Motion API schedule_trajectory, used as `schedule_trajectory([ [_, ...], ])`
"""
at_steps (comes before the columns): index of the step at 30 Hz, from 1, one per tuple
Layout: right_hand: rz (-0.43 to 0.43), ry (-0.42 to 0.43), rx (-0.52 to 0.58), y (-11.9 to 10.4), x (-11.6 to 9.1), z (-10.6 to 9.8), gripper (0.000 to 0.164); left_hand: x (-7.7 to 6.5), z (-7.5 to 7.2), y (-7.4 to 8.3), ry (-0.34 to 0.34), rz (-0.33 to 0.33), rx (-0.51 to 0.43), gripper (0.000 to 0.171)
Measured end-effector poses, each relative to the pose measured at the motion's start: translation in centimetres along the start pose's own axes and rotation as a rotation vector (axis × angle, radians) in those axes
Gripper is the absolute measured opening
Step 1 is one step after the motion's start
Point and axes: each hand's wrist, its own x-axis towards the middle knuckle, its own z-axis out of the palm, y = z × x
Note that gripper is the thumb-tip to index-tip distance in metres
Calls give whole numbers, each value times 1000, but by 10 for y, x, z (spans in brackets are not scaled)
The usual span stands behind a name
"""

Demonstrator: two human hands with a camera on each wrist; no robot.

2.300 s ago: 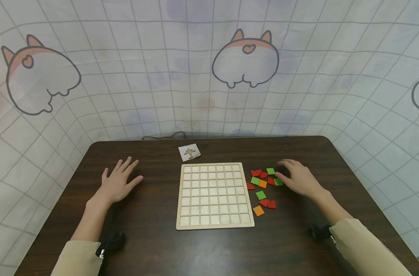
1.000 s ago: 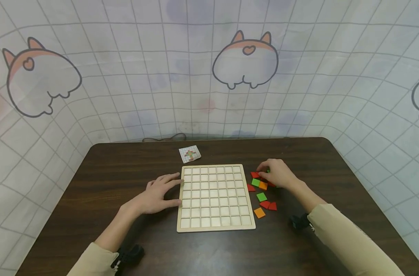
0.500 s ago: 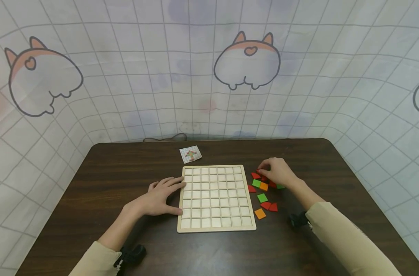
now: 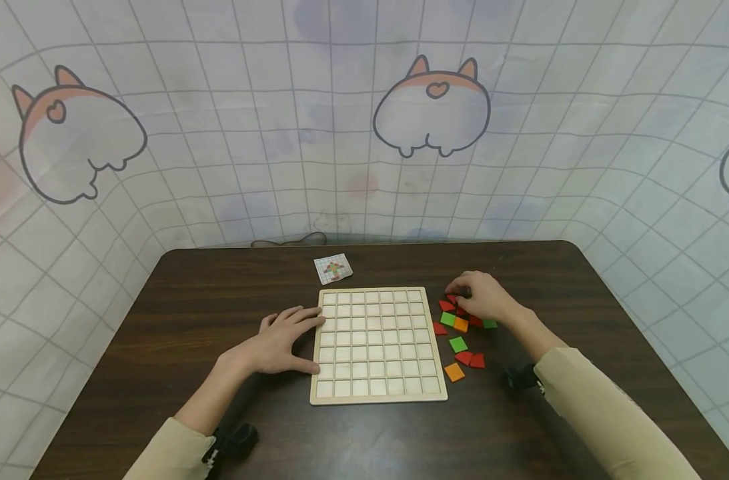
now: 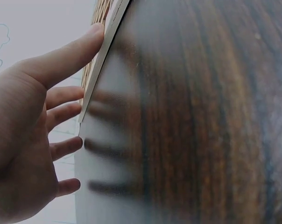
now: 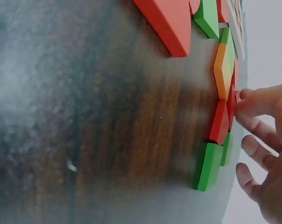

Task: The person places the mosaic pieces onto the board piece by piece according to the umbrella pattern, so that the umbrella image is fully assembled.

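A square wooden grid board [image 4: 376, 402] lies flat on the dark table. My left hand [image 4: 277, 343] rests at its left edge with fingers spread; in the left wrist view the thumb [image 5: 87, 44] touches the frame's rim. Right of the board lies a loose cluster of small flat tiles in red, green and orange. Over the far side of that cluster, my right hand [image 4: 487, 297] pinches a red tile [image 4: 452, 299] between thumb and index finger. The other fingers of that hand are bent and hold nothing, as the right wrist view shows; the pinched tile is mostly hidden there.
A small paper card [image 4: 333, 269] with a coloured grid pattern lies behind the board. Nearer tiles include an orange square [image 4: 454, 372], a green tile [image 4: 457, 345] and two red ones [image 4: 469, 359]. A patterned cloth [image 4: 268, 133] hangs behind the table, with a thin cable at its foot.
My left hand has come in from the left to the board's edge. My right hand has moved left over the tiles, its thumb and index finger closing on a red one.
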Motion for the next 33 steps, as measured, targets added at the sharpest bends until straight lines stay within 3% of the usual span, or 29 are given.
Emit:
schedule_trajectory([
  [7, 18, -48, 5, 0, 2, -1, 18, 1, -2, 1, -4, 4, 14, 91],
  [27, 82, -32, 6, -5, 6, 5, 19, 2, 0, 0, 37, -9, -27, 90],
  [33, 59, -18, 46, -14, 7, 2, 20, 3, 0, -3, 46, 1, 2, 86],
])
